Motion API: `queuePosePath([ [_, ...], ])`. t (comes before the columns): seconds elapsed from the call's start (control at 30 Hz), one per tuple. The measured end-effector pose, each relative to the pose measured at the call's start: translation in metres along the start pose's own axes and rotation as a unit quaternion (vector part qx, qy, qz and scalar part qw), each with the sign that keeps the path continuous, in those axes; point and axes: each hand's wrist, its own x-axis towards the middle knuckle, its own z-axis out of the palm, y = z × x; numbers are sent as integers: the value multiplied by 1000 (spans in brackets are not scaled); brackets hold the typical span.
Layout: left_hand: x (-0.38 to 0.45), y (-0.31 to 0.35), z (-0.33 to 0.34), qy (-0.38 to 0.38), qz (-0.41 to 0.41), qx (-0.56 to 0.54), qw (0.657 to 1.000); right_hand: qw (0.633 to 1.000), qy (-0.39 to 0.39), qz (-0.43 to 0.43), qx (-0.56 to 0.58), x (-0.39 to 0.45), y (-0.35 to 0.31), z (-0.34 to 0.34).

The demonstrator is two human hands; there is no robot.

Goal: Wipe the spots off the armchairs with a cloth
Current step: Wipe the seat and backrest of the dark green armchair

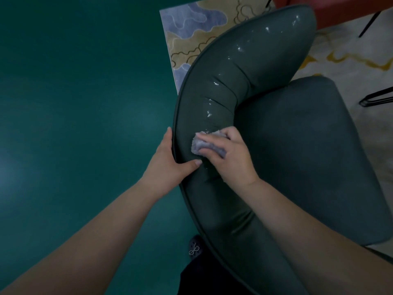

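Note:
A dark green armchair [297,145] fills the right half of the view, seen from behind its curved padded backrest. Several white wet spots [214,84] run in a line along the top of the backrest, up toward its far end. My right hand [231,158] grips a bunched grey cloth [204,145] and presses it onto the backrest at the near end of that line. My left hand [168,158] holds the outer rim of the backrest just left of the cloth, thumb on the padding, fingers behind the edge.
Smooth teal floor [74,103] spreads to the left. A patterned beige, blue and yellow rug [191,28] lies under the chair. A red piece of furniture [344,9] with thin black legs stands at the top right. My dark shoe [194,248] shows below the backrest.

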Motion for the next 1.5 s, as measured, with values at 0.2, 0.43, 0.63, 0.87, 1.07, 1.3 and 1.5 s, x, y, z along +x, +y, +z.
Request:
queuePosePath([
  [0.2, 0, 1, -1, 2, -7, -6, 1000, 978, 102, 171, 55, 4, 21, -21],
  [0.43, 8, 6, 0, 14, -10, -1, 1000, 997, 20, 39, 56, 31, 3, 10],
  [0.63, 8, 7, -2, 5, -15, -20, 1000, 985, 79, 143, 51, 27, 28, -20],
  [0.87, 6, 4, -2, -2, -18, -29, 999, 998, 13, 55, 41, 25, 14, -2],
  [1.07, 6, 1, -6, -10, -22, -23, 999, 989, 46, 124, 61, 7, 15, -20],
  [1.3, -7, 1, -5, -17, -42, -15, 999, 998, -52, 32, 21, -30, 9, -24],
  [1.5, -7, 11, -5, -20, -39, 5, 999, 999, -38, 13, 21, -30, 4, -28],
])
